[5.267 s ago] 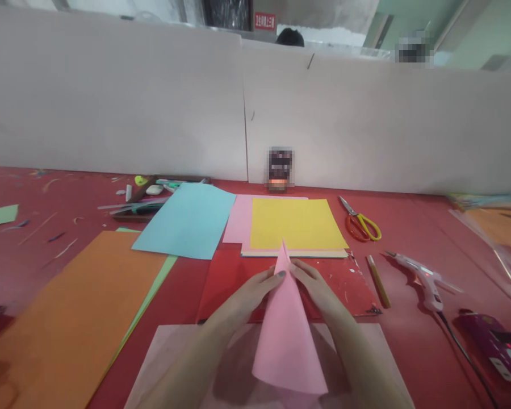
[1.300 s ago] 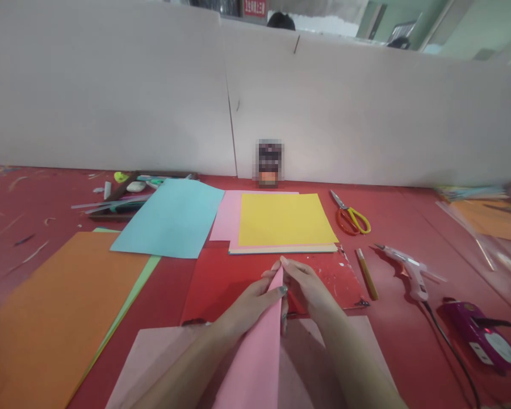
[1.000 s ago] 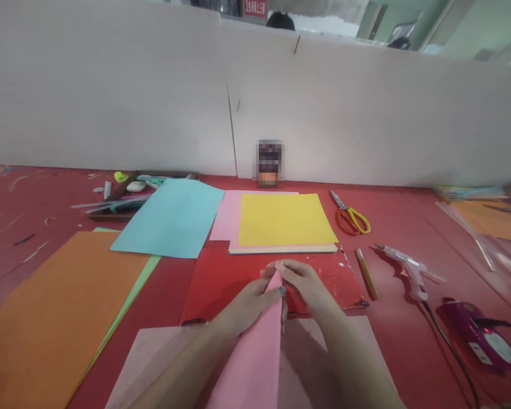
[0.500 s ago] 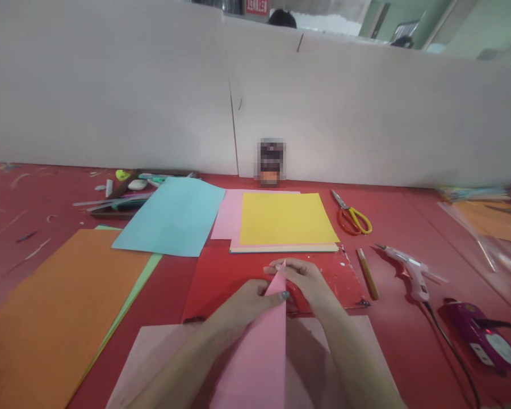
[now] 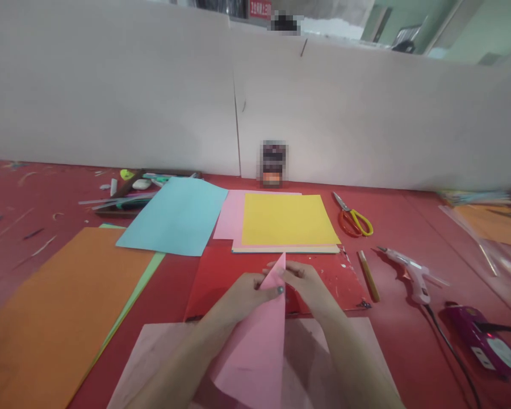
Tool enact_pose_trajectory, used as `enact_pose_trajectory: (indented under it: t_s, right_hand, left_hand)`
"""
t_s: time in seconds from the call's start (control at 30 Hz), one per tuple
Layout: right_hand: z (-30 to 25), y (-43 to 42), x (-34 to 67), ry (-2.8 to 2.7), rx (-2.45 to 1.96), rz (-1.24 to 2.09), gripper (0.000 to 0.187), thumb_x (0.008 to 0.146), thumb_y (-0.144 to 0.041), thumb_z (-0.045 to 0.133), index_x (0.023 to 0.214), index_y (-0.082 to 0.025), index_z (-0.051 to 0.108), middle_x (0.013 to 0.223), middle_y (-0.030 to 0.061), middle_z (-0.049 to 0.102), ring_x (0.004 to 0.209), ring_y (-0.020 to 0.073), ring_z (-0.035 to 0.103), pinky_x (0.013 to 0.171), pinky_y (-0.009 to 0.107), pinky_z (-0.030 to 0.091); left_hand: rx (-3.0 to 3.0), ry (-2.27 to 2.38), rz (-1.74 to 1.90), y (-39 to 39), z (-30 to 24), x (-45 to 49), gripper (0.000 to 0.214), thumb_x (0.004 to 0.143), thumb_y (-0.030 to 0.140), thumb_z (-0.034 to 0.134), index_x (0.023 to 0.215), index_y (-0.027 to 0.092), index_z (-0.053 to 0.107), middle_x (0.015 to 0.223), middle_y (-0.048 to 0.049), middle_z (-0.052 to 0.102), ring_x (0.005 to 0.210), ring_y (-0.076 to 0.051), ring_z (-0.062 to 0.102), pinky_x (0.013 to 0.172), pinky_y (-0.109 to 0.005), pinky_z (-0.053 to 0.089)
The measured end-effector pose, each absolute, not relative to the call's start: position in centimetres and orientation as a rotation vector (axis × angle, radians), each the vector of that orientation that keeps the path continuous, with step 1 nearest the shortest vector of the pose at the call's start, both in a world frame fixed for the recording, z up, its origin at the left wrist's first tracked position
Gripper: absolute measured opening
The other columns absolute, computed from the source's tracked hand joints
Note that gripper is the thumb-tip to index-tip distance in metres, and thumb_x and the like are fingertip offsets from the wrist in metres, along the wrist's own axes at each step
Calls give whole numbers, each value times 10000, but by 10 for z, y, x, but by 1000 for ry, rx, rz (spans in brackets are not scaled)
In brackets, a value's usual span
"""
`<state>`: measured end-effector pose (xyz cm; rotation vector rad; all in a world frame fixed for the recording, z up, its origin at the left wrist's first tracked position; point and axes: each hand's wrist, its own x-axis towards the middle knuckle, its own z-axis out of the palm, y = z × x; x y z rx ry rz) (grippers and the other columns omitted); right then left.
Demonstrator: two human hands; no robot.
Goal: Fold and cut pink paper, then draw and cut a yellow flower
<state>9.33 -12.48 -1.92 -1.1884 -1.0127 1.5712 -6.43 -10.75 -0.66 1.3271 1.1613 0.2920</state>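
A pink sheet rolled into a cone (image 5: pixel 255 341) points away from me, its tip over the red board (image 5: pixel 221 272). My left hand (image 5: pixel 242 295) wraps the cone near the tip from the left, thumb on top. From the right, my right hand (image 5: pixel 309 284) pinches the tip with fingers closed. Under my forearms lies a pale pink sheet (image 5: pixel 153 363).
Orange (image 5: pixel 55 307), light blue (image 5: pixel 174 218) and yellow (image 5: pixel 287 218) sheets lie on the red table. Scissors (image 5: pixel 353 216), a glue stick (image 5: pixel 368 275), a glue gun (image 5: pixel 409 272) and a purple device (image 5: pixel 481 341) sit at right. Pens and scraps (image 5: pixel 128 193) lie back left, before a white partition (image 5: pixel 153 96).
The cone's tip has risen a little and its wide end has opened out at the lower left. Both hands stay on the tip; the view shifted slightly.
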Motion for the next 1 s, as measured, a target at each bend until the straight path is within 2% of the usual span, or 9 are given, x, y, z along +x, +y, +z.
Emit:
enact_pose_trajectory:
  t_s: [0.2,0.37,0.53,0.73,0.9,1.0]
  right_hand:
    - [-20,-128,92,-875,-1111,1621,417,767,-462,588,1067,-179,650,959,91,699,884,266,638,706,371,510]
    - [-20,-129,91,-743,-1018,1628,380,779,-443,594,1071,-205,643,958,85,701,886,232,642,714,321,494]
    - [-25,-127,89,-663,-939,1623,311,764,-442,612,934,-190,675,880,90,715,831,231,658,673,313,489]
    - [-30,-126,91,-645,-926,1651,274,730,-435,649,789,-167,663,814,91,721,825,228,661,712,326,480]
    - [-29,-126,91,-649,-908,1672,238,741,-406,649,764,-170,658,778,78,723,814,221,667,725,328,481]
    - [-27,-127,91,-658,-889,1682,256,760,-417,628,813,-170,668,804,83,724,832,218,666,744,328,481]
  left_hand:
    - [1250,1126,315,-109,-2,-64,408,645,526,600,765,140,651,698,-36,637,641,-183,573,576,-263,394]
    - [1264,1051,251,-111,-6,-66,378,687,498,589,792,137,629,758,-47,638,672,-186,581,574,-258,400]
    - [1300,953,196,-114,-7,-66,385,720,498,567,884,152,607,842,-45,626,752,-198,580,601,-261,410]
    - [1307,948,193,-116,-3,-62,375,711,454,588,919,144,617,914,-62,638,847,-236,587,676,-298,439]
    - [1269,898,225,-117,-1,-61,406,684,400,616,1011,159,628,958,-69,657,902,-256,590,737,-325,449]
    - [1207,886,212,-117,2,-62,437,657,381,639,1034,161,625,966,-70,664,908,-256,597,750,-328,457]
